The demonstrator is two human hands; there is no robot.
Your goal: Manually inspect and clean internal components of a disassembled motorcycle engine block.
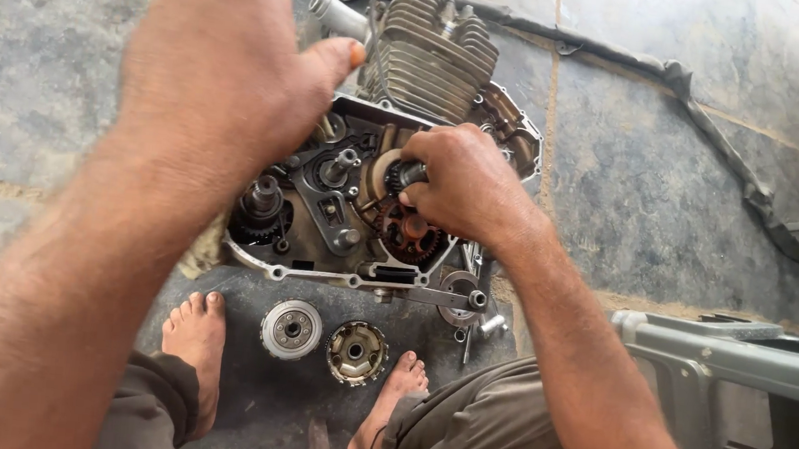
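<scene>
Motorcycle engine [405,158] lying on a stone floor [673,181], side cover off, gears and shafts exposed, seen from above by the person working on it. Right hand [466,182] closed around a small dark gear part [411,172] near the middle of the open crankcase, fingers curled tight on it, just above a larger reddish-brown toothed gear [410,235]. Left hand [226,65] raised nearer the camera, over the upper left of the engine, fingers loosely bent, thumb tip close to the finned cylinder [434,54]; not possible to tell whether anything is held in it. Short upright shaft [262,193] at the left side of the crankcase, apart from both hands. On a dark mat [258,405] below the engine, two round clutch parts side by side: a silver one [291,329] and a duller, hollow one [357,352]. Bare feet [197,332] planted on either side of these parts. Small loose metal pieces [478,318] near the lower right corner of the engine. Grey metal frame [734,360] at the right edge. Black hose [715,137] running across the floor behind.
</scene>
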